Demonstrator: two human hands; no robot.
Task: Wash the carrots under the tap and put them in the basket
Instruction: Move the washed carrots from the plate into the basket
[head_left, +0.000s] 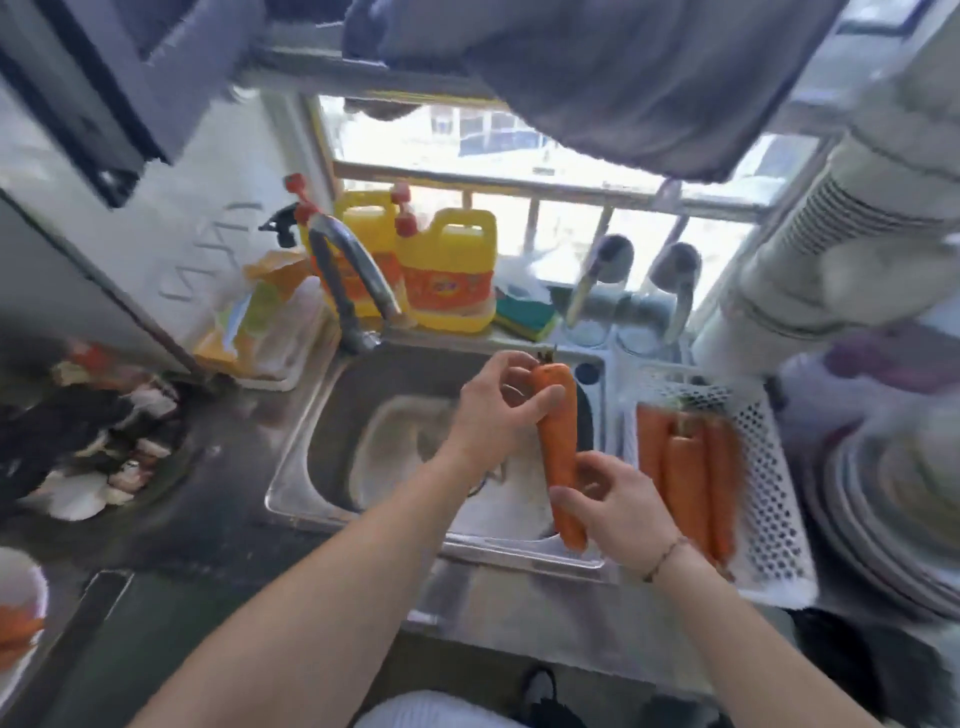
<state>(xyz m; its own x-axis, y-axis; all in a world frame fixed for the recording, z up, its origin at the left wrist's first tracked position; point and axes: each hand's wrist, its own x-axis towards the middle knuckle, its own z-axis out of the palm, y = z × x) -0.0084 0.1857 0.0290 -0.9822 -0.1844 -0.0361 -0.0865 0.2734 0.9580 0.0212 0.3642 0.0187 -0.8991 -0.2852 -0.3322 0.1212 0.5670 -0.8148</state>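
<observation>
Gripping carrot (558, 447) between hands (498, 410), over sink (332, 415)

Over the sink (322, 431), left hand (498, 410) grips the top of a carrot (558, 452), right hand (618, 509) pinches its lower part; tap (353, 275) behind the sink, white basket (774, 499) of carrots (685, 478) right of it.

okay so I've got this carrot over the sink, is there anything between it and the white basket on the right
Nothing visible blocks the way. The carrot, held by the left hand near its top and the right hand lower down, is just left of the basket; only the sink edge lies between. Several carrots already lie in the basket.
</observation>
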